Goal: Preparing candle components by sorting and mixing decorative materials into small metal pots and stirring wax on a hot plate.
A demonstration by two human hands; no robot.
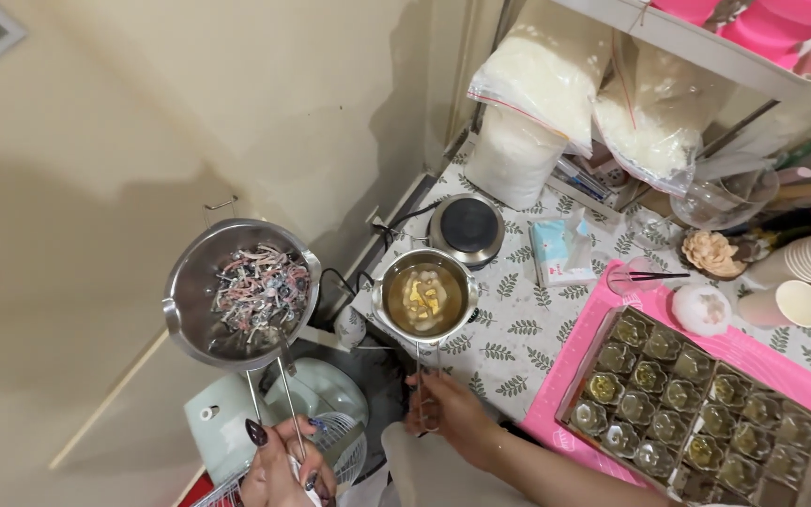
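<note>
My left hand [283,465] grips the wire handle of a steel melting pot [190,291] held in the air off the table's left edge; its inside is streaked with pink, grey and white residue. My right hand [452,413] holds the handle of a second steel pot [396,272] that rests on the leaf-patterned tablecloth [518,347]. This pot holds amber liquid with yellow chunks floating in it.
A small black hotplate [467,225] stands behind the second pot. A tray of several small glass jars [696,413] lies on a pink mat [556,394] at right. Bags of white flakes [542,80], a tissue pack [560,249], paper cups [800,300] and a pale green fan [274,413] surround.
</note>
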